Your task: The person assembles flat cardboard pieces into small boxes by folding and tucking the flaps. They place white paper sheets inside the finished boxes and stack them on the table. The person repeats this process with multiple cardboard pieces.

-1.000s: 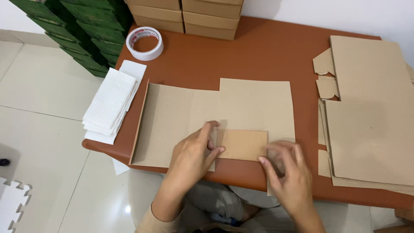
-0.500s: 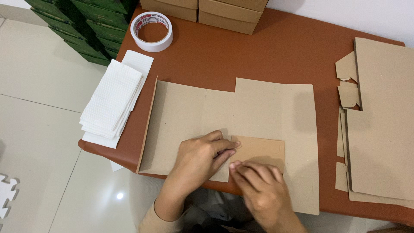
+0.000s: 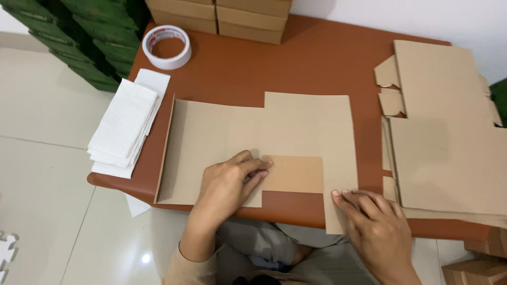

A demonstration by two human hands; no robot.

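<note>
A flat brown cardboard box blank (image 3: 296, 126) lies on the reddish-brown table (image 3: 296, 63) in front of me. My left hand (image 3: 229, 182) presses flat on the blank's near middle, fingertips at the edge of a darker folded flap (image 3: 296, 174). My right hand (image 3: 372, 221) rests with its fingertips on the blank's lower right strip, which hangs past the table's front edge. Neither hand grips anything.
A stack of flat cardboard blanks (image 3: 449, 137) lies at the right. A pile of white tissue sheets (image 3: 127, 126) sits at the table's left edge, a tape roll (image 3: 167, 46) behind it. Closed cardboard boxes (image 3: 232, 16) stand at the back; green boxes (image 3: 79, 37) are stacked on the floor.
My right hand has slid from the folded flap rightwards to the blank's lower right corner. The left hand stays pressed near the flap. The camera has shifted a little.
</note>
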